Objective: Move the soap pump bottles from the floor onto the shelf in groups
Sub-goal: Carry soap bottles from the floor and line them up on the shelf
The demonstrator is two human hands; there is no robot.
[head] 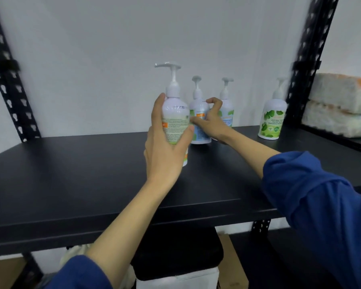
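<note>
Reaching up to the black shelf, we have both arms out in blue sleeves. Our left hand wraps its fingers and thumb around the first soap bottle and holds it upright, with its bottom right at the shelf top; we cannot tell if it touches. Just beside it, our right hand curls its fingers around the second bottle, which stands on the shelf. A third bottle stands just behind that hand. Further right, a fourth bottle with green leaves stands alone, near the black post. Past the post we see white stacked packs.
</note>
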